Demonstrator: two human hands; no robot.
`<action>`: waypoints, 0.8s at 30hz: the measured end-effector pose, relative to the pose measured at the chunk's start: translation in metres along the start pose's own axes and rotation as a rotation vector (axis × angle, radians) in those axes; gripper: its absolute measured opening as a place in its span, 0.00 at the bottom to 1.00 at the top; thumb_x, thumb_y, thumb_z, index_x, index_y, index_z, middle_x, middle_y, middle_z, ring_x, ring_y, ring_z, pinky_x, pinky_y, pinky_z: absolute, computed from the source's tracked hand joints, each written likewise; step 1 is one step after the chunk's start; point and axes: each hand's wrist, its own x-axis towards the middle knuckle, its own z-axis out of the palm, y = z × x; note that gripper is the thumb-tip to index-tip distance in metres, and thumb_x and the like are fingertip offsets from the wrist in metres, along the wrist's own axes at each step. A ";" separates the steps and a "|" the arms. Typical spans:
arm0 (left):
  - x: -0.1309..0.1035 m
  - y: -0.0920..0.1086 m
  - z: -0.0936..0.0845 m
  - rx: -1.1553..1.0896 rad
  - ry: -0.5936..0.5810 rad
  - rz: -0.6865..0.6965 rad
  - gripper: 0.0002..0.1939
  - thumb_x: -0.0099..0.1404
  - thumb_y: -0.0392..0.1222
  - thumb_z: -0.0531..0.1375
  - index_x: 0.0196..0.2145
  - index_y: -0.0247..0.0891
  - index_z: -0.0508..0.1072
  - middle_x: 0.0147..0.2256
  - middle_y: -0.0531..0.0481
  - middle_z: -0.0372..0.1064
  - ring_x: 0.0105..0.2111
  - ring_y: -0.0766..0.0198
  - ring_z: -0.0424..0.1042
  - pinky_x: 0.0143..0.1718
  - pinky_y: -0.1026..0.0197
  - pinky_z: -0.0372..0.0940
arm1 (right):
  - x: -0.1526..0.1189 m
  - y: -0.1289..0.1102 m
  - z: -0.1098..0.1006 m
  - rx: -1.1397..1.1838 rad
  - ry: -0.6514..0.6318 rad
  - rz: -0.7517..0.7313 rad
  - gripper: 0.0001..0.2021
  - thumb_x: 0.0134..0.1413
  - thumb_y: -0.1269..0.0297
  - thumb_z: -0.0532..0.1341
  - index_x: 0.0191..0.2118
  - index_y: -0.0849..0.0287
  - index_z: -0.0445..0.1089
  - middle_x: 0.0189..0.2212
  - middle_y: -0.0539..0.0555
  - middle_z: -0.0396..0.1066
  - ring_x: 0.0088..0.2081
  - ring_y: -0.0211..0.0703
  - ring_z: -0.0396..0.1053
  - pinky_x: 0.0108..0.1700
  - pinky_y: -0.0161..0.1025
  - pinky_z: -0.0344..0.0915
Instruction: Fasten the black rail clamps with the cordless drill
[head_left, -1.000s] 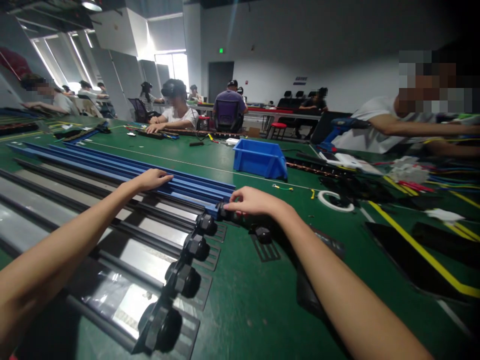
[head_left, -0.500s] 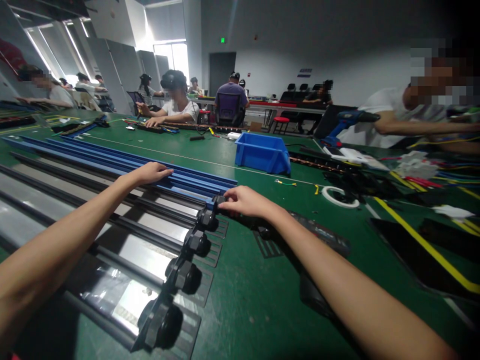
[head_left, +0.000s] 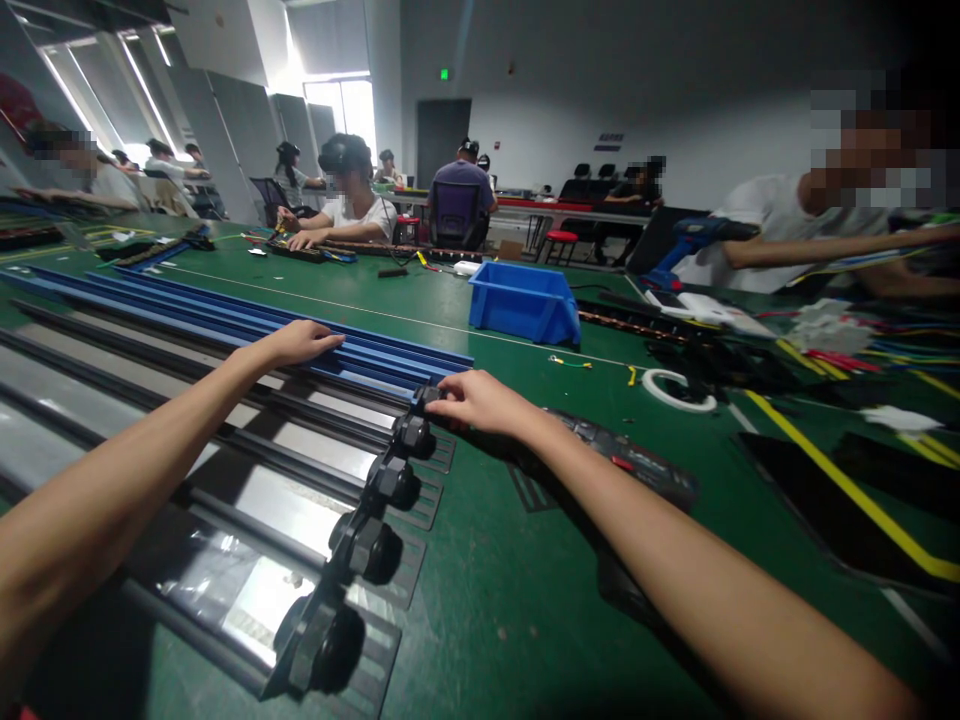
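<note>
Several long blue rails (head_left: 375, 348) lie side by side on the green table, with dark channels holding pale strips (head_left: 277, 505) in front of them. My left hand (head_left: 304, 343) rests on the blue rails, its fingers stretched out toward the right. At the rails' right end, my right hand (head_left: 472, 402) pinches a black cable gland (head_left: 426, 395) between thumb and fingers. Nearer to me, a row of similar black glands (head_left: 382, 550) sits along the ends of the channels, beside flat slotted black plates (head_left: 405, 570).
A blue bin (head_left: 521, 305) stands beyond my right hand. A black tool (head_left: 637, 460) lies partly under my right forearm. To the right are a white ring (head_left: 679, 390), a blue drill (head_left: 697, 240) and wires. People sit around.
The fingers of my right hand have shifted slightly on the gland. My left hand stays on the rails. At the right, the other person's arm has moved.
</note>
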 end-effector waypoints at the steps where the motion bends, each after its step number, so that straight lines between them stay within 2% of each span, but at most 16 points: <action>1: 0.000 0.000 0.000 -0.001 -0.001 -0.003 0.39 0.61 0.73 0.45 0.42 0.37 0.79 0.34 0.46 0.77 0.37 0.53 0.74 0.39 0.62 0.64 | 0.000 -0.001 0.000 -0.010 0.006 -0.003 0.15 0.59 0.53 0.62 0.33 0.62 0.72 0.26 0.53 0.74 0.25 0.38 0.68 0.28 0.34 0.56; 16: -0.001 0.002 0.000 0.010 0.014 0.014 0.39 0.62 0.71 0.45 0.43 0.36 0.80 0.34 0.45 0.77 0.36 0.53 0.74 0.37 0.62 0.63 | 0.003 -0.003 0.005 -0.082 0.067 -0.037 0.16 0.60 0.53 0.61 0.31 0.62 0.71 0.26 0.53 0.73 0.25 0.37 0.66 0.28 0.34 0.53; 20: -0.001 0.000 0.001 0.008 0.009 0.014 0.40 0.62 0.72 0.45 0.44 0.36 0.80 0.35 0.45 0.78 0.37 0.52 0.75 0.38 0.63 0.64 | 0.003 -0.008 0.000 -0.070 0.033 -0.007 0.16 0.60 0.52 0.61 0.33 0.62 0.72 0.25 0.53 0.73 0.25 0.37 0.66 0.27 0.35 0.54; 22: -0.001 0.000 0.001 0.014 0.010 0.006 0.40 0.62 0.72 0.45 0.45 0.36 0.80 0.36 0.45 0.78 0.38 0.52 0.75 0.38 0.63 0.64 | 0.003 -0.010 -0.007 -0.100 0.098 -0.003 0.16 0.62 0.53 0.59 0.36 0.62 0.74 0.27 0.54 0.75 0.27 0.39 0.68 0.29 0.35 0.55; 24: -0.001 0.000 0.001 0.018 0.016 0.004 0.40 0.63 0.72 0.44 0.44 0.37 0.80 0.36 0.44 0.78 0.39 0.52 0.75 0.38 0.63 0.63 | 0.001 -0.008 -0.014 -0.168 0.229 0.012 0.15 0.64 0.55 0.57 0.40 0.61 0.75 0.31 0.56 0.76 0.31 0.41 0.70 0.32 0.36 0.57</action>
